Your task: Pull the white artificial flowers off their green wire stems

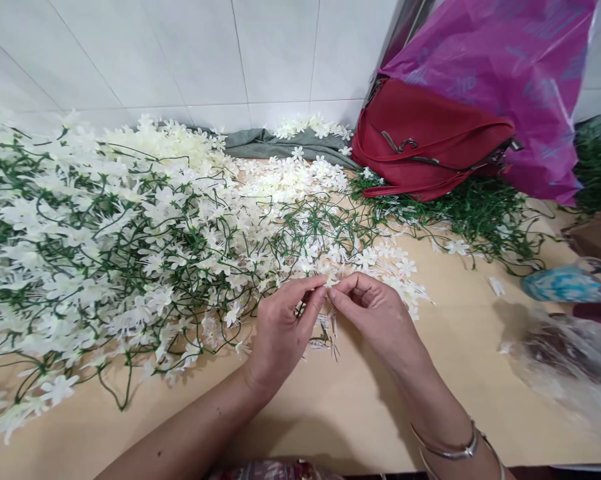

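Close together over the table's middle, both my hands pinch at one small white artificial flower (331, 275). My left hand (286, 317) has thumb and forefinger closed at the flower's left side. From the right, my right hand (380, 310) pinches it too, fingertips almost meeting the left ones. The exact part each hand grips is too small to make out. Behind and around the fingertips lie loose white petals (397, 267) and thin white stamens (333, 343). A large heap of white flowers on green plastic stems (130, 247) spreads to the left.
A red bag (430, 140) and a purple plastic bag (520, 73) stand at the back right, over bare green stems (480, 210). A clear plastic bag (570, 360) and a blue-and-white item (565, 283) lie at the right. White tiles (275, 53) line the wall behind.
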{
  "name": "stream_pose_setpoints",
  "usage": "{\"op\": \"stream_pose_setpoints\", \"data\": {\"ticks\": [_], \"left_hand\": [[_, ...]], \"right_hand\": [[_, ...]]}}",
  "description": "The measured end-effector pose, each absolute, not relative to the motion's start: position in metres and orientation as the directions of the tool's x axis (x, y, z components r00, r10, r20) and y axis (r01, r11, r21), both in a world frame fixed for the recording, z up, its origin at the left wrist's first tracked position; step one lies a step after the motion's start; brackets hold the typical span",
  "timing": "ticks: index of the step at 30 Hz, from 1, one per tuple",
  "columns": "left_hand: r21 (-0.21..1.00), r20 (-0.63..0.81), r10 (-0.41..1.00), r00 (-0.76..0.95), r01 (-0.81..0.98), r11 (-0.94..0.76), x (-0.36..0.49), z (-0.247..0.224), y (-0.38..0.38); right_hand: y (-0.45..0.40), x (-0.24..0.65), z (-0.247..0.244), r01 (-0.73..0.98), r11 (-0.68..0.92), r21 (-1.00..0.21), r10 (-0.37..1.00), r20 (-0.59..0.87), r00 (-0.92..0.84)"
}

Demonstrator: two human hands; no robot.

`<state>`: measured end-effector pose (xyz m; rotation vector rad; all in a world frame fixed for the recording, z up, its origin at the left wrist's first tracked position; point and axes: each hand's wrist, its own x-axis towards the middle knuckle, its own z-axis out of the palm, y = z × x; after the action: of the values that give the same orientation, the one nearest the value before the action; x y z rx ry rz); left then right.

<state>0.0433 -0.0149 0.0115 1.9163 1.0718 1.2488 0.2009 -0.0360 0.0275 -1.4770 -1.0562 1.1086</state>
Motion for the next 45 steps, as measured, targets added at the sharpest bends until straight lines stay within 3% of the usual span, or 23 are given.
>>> {"op": "stream_pose_setpoints", "data": {"ticks": [6, 13, 29, 33, 37, 40, 45], "left_hand": [[0.783, 0.484, 0.828, 0.282, 0.282, -0.554, 0.043, 0.012, -0.011], [0.872, 0.406, 0.886, 0.223, 0.197, -0.448, 0.045, 0.013, -0.01], [0.894, 0.396, 0.874, 0.282, 0.098, -0.437, 0.046, 0.007, -0.016], [0.899, 0.377, 0.89, 0.258, 0.129, -0.418, 0.046, 0.005, -0.021], [0.826, 0.494, 0.838, 0.232, 0.175, -0.536, 0.045, 0.007, -0.027], [0.8, 0.545, 0.808, 0.223, 0.149, -0.581, 0.044, 0.008, -0.029], [0.865, 0.456, 0.858, 0.234, 0.107, -0.489, 0.041, 0.006, -0.029]], "right_hand": [[-0.038, 0.199, 0.029, 0.087, -0.155, -0.984, 0.971, -0.135, 0.197], [-0.037, 0.198, 0.026, 0.194, 0.029, -0.981, 0.968, 0.076, 0.238], [-0.037, 0.195, 0.027, -0.032, 0.162, -0.986, 0.947, 0.146, 0.286], [-0.04, 0.193, 0.025, 0.08, 0.301, -0.95, 0.905, 0.311, 0.291], [-0.046, 0.189, 0.022, 0.285, 0.427, -0.858, 0.83, 0.497, 0.253], [-0.049, 0.186, 0.02, 0.299, 0.41, -0.862, 0.827, 0.489, 0.276], [-0.05, 0.185, 0.021, 0.426, 0.307, -0.851, 0.829, 0.459, 0.32]]}}
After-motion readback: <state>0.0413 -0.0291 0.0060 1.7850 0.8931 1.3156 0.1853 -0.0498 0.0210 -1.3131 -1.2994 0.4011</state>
